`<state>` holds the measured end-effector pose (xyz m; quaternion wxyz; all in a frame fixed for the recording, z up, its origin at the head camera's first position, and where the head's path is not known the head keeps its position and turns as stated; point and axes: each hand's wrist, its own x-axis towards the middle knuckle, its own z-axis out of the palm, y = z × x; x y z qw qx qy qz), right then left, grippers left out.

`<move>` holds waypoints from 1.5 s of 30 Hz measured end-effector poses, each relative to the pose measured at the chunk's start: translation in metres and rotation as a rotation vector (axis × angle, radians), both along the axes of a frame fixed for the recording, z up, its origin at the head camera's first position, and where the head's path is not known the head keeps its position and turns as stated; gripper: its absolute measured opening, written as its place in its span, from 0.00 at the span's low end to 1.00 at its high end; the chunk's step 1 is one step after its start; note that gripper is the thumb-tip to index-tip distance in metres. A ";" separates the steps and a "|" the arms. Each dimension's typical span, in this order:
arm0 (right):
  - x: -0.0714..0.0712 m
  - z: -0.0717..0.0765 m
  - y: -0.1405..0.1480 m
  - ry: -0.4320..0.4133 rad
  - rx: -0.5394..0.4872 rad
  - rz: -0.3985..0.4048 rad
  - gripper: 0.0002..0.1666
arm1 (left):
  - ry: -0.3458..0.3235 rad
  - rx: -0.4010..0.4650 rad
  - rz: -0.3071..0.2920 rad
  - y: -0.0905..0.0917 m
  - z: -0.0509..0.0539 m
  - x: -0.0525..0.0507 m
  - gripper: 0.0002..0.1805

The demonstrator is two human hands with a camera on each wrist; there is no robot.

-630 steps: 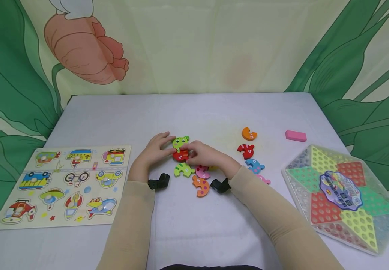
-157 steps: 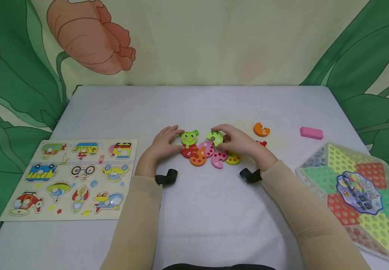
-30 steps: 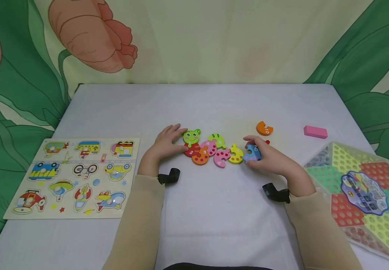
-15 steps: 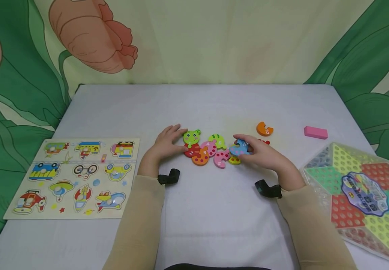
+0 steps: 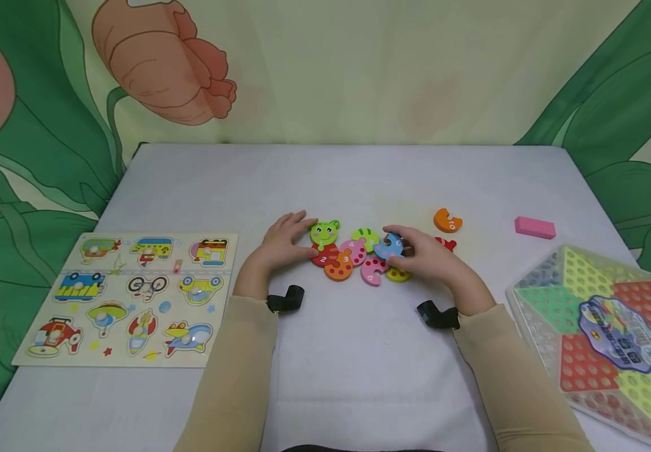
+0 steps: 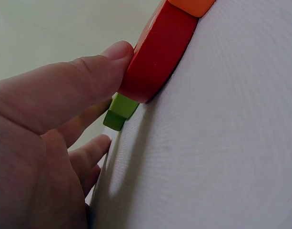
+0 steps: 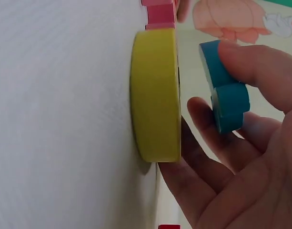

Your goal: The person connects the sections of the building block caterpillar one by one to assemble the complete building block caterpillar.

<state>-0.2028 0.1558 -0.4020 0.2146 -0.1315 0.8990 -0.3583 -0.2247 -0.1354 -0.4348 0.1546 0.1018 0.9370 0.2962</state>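
My left hand (image 5: 280, 248) rests against the green animal-head puzzle piece (image 5: 324, 232) and the red piece (image 5: 321, 258) marked 2. In the left wrist view its thumb touches the red piece's (image 6: 160, 52) edge. Orange (image 5: 338, 270), pink (image 5: 353, 251) and green striped (image 5: 365, 237) pieces link on to the right. Pinched between thumb and fingers of my right hand (image 5: 432, 254) is a blue spotted puzzle piece (image 5: 388, 246), raised off the table in the right wrist view. Below it lie a loose pink piece (image 5: 371, 274) and a yellow piece (image 5: 397, 275), the latter partly covered.
An orange piece (image 5: 447, 221) lies beyond my right hand, near a mostly hidden red piece (image 5: 449, 243). Farther right are a pink block (image 5: 535, 227) and a clear-cased hexagonal peg-hole game board (image 5: 591, 370). A vehicle picture puzzle board (image 5: 181, 317) lies at left.
Earlier the green striped piece was placed beside the pink one. Over the last second, my right hand has carried the blue piece leftward over the yellow piece. The left hand has stayed put.
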 end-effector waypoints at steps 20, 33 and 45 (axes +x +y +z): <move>0.008 -0.002 -0.002 -0.099 0.007 0.013 0.39 | -0.012 0.028 0.006 0.000 0.003 0.002 0.37; 0.004 -0.006 -0.003 -0.075 -0.042 0.003 0.39 | -0.015 0.013 -0.004 0.000 0.004 0.001 0.37; 0.001 -0.013 -0.003 -0.027 0.006 -0.008 0.38 | -0.012 0.025 -0.003 0.000 0.005 0.003 0.37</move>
